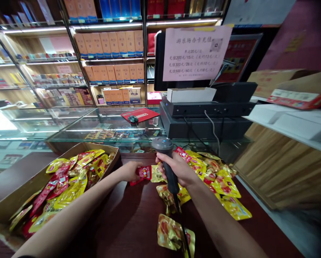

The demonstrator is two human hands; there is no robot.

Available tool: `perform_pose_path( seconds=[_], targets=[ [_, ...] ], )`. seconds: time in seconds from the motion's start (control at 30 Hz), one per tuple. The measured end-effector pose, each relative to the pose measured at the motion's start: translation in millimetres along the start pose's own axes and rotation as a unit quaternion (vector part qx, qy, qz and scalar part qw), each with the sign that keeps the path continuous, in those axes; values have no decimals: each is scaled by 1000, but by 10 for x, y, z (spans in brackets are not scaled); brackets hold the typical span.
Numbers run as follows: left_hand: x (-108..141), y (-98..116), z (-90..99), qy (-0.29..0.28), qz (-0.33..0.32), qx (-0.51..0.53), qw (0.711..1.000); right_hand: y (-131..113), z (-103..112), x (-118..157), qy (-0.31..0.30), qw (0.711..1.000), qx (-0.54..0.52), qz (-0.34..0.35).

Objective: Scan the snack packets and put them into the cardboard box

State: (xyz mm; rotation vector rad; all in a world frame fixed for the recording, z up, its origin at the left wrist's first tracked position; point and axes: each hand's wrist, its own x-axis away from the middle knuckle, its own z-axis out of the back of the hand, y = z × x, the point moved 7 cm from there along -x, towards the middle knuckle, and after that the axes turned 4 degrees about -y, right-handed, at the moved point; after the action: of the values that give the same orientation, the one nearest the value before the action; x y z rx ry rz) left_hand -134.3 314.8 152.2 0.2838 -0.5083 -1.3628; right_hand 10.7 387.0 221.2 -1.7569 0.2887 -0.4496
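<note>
My right hand [179, 167] is wrapped round the handle of a dark grey barcode scanner [162, 144], which stands upright with a small blue light on its head. My left hand [131, 172] grips a red snack packet [145, 172] at the middle of the dark red table. A yellow snack packet [156, 173] lies between that packet and the scanner, partly hidden by my right fingers. Golden snack packets [169, 231] lie nearer me beside the scanner's cable. To the right spreads a heap of red and yellow packets [208, 172], partly behind my right arm.
An open cardboard box [114, 165] full of snack packets stands left. Behind the table is a glass counter [112, 125] with a mouse [132, 119] on a red mat. A monitor bearing a paper sign [196, 53] and black equipment [206, 120] stand at the back.
</note>
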Motion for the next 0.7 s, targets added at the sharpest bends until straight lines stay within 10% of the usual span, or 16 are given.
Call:
perform_pose_path(
  seconds=[0.2,0.43,0.7],
  targets=[
    [38,-362,463,92,19,183,979,225,-117,-76,-4,998,30,-47],
    [-18,-602,398,160,106,475,859,526,-356,-143,-21,994,62,-84],
    [-36,-583,377,180,106,472,856,940,-646,-76,-41,990,37,-130]
  ],
)
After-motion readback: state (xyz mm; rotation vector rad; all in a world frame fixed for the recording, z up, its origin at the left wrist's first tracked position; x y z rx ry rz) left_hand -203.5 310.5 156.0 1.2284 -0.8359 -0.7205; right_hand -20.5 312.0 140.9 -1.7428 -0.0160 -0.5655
